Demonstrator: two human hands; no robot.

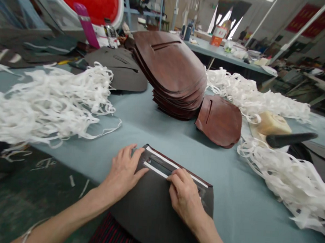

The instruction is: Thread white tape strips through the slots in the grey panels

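A dark leather piece (pixel 157 205) lies black side up at the table's front edge, partly over my lap. Near its far edge is a long slot, with a white tape strip (pixel 176 165) along the far side and a shorter white strip (pixel 155 170) along the near side. My left hand (pixel 125 168) rests on the piece's left corner, fingers spread and thumb beside the near strip's end. My right hand (pixel 184 192) has its fingers bent and pressed together on the near strip, covering its right part.
A stack of brown leather pieces (pixel 174 67) stands mid-table, with another slotted brown piece (pixel 220 121) beside it. White strip piles lie left (pixel 50 103), back right (pixel 257 94) and right (pixel 291 177). A yellowish block (pixel 275 124) and a black handle (pixel 292 139) are on the right.
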